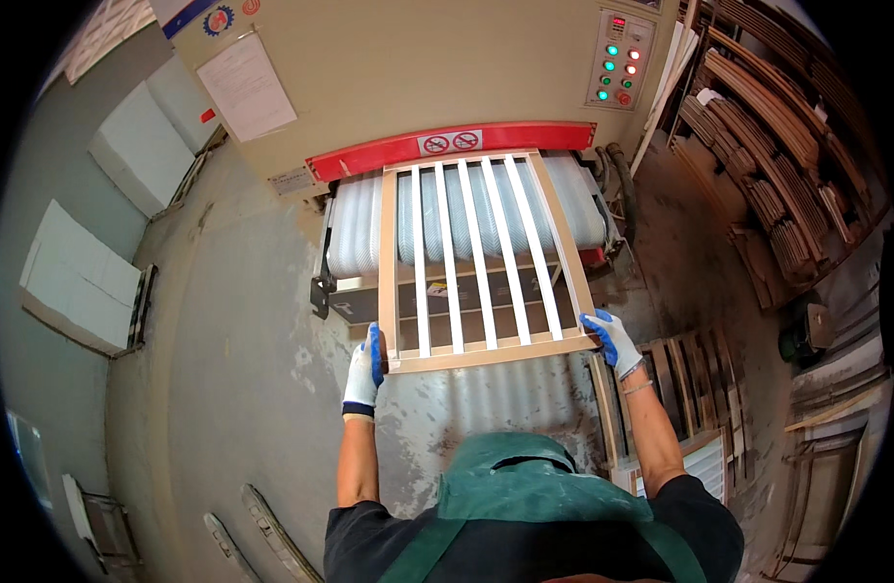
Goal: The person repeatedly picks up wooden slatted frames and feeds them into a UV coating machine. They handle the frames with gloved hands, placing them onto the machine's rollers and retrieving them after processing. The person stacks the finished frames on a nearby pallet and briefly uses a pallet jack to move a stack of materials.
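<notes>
A slatted wooden frame (pixel 496 355) with tan rails and several white slats lies level in front of me. Its far end rests on the ribbed belt (pixel 355 228) of a large machine and meets the red bar above the opening. My left hand (pixel 365 371), in a white glove with a blue palm, grips the near left corner. At the near right corner my right hand (pixel 614 344), gloved alike, is closed around the edge. Most fingertips are hidden beneath the rails.
The beige machine (pixel 398 73) carries a red guard bar (pixel 369 157) and a control panel (pixel 620 60) with lit buttons. A slatted pallet (pixel 695 384) lies right of me, bearing another frame (pixel 704 466). Wood strips (pixel 758 146) are stacked far right; white panels (pixel 83 277) stand left.
</notes>
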A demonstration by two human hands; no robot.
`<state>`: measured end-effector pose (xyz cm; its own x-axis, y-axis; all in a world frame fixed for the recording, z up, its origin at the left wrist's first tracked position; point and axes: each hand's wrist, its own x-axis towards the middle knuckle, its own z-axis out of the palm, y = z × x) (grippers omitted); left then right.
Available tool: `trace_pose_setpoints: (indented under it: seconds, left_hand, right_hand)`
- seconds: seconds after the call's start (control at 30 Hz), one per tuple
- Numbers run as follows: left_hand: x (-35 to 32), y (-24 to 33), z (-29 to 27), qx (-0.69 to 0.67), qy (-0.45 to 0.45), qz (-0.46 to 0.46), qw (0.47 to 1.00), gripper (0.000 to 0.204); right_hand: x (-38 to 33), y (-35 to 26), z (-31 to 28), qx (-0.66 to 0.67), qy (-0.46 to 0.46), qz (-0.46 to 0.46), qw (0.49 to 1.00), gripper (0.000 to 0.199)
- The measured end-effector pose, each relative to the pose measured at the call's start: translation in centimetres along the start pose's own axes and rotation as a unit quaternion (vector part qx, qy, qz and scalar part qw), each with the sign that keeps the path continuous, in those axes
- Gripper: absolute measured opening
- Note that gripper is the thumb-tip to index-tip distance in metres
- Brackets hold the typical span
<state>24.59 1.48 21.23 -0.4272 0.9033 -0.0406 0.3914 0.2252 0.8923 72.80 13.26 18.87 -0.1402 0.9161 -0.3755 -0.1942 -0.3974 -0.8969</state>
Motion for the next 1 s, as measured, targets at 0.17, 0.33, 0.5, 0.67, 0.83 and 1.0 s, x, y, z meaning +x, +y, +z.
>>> trace_pose_setpoints:
  seconds: [0.17, 0.33, 0.5, 0.67, 0.83, 1.0]
  left_hand:
    - [1.5, 2.1, 0.6, -0.057, -0.006, -0.016, 0.998, 0.065]
    - [2.4, 3.6, 1.7, -0.160, -0.008, -0.105, 0.982, 0.051]
    - [2.7, -0.1, 1.1, 0.002, 0.039, 0.114, 0.993, 0.040]
    - [1.0, 1.9, 0.4, -0.143, -0.097, -0.122, 0.977, 0.037]
    - [-2.5, 2.3, 0.2, -0.105, -0.076, -0.143, 0.981, 0.032]
    - [-6.0, 2.2, -0.8, -0.073, -0.060, -0.127, 0.987, 0.025]
  right_hand:
    - [0.7, -0.4, -0.3, -0.001, 0.001, -0.001, 1.000, 0.020]
    - [0.9, -0.4, -0.5, -0.021, 0.027, 0.007, 0.999, 0.015]
    - [1.1, -0.7, 0.3, -0.117, 0.006, 0.007, 0.993, 0.017]
    - [0.2, 0.4, 0.5, -0.133, 0.032, -0.002, 0.991, 0.020]
    - [-2.4, 1.3, 0.3, -0.147, 0.040, 0.003, 0.988, 0.019]
    - [-6.5, 1.6, 0.8, -0.134, 0.046, 0.032, 0.989, 0.016]
